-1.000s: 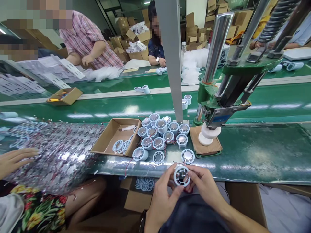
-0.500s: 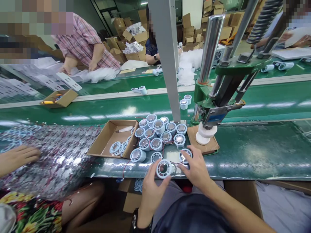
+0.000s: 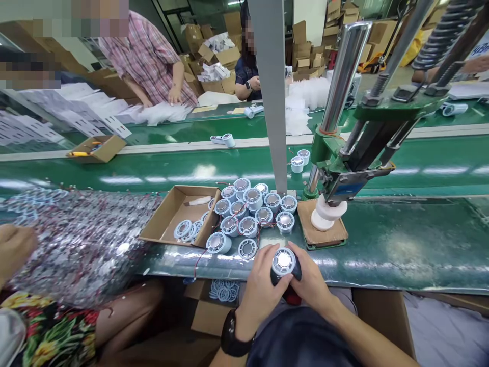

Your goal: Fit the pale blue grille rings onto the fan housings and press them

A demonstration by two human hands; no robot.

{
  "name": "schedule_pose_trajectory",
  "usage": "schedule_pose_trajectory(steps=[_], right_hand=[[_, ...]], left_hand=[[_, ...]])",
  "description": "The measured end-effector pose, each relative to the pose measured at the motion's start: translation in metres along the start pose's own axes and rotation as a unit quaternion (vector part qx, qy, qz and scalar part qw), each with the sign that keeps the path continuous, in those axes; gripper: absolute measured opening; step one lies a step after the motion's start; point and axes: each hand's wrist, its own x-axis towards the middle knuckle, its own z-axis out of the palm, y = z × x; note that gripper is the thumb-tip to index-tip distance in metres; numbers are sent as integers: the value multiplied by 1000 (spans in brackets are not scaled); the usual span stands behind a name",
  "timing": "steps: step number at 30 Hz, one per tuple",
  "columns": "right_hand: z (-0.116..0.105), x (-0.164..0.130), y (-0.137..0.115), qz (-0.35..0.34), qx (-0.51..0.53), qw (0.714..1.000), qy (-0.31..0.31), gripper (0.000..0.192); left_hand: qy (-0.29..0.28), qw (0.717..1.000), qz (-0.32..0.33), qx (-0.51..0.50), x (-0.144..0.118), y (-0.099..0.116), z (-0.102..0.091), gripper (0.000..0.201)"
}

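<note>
Between my two hands is a round light-blue housing (image 3: 283, 261) with a slotted rim and a shiny silver disc in its middle, face up at the bench's front edge. My left hand (image 3: 262, 280) grips its left side, thumb at the near rim. From the right, my right hand (image 3: 311, 280) closes round the same piece; some of its fingers are hidden. A slotted light-blue ring piece (image 3: 248, 249) lies just left of my hands. Beyond it, several similar housings (image 3: 263, 216) with thin red wires stand in a cluster.
A cardboard tray (image 3: 158, 219) holds loose light-blue rings (image 3: 183, 230). Right of the cluster stands a green press (image 3: 340, 163) with a white round head (image 3: 324, 216) over a brown pad (image 3: 340, 235). A co-worker's hand (image 3: 15, 250) is at far left, beside piled wired parts (image 3: 95, 229).
My left hand has moved right with the ring it held, meeting my right hand. The housing that my right hand touched is now drawn nearer, held between both hands. The view has shifted slightly.
</note>
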Motion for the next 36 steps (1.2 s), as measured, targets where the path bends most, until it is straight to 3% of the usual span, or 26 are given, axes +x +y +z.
schedule_pose_trajectory(steps=[5, 20, 30, 33, 36], right_hand=[[4, -2, 1, 6, 6, 1000, 7, 81], [9, -3, 4, 6, -17, 1000, 25, 83], [9, -3, 1, -23, -56, 998, -15, 90], [-18, 4, -12, -58, -76, 995, -41, 84], [-90, 33, -47, -140, -135, 981, -19, 70]], left_hand=[[-28, 1000, 6, -12, 5, -4, 12, 56], [-95, 993, 69, -33, 6, -25, 5, 53], [-55, 995, 84, -9, -1, -34, 20, 54], [-33, 997, 36, -52, 1, -27, 22, 56], [-22, 995, -3, -97, 16, -11, 18, 56]])
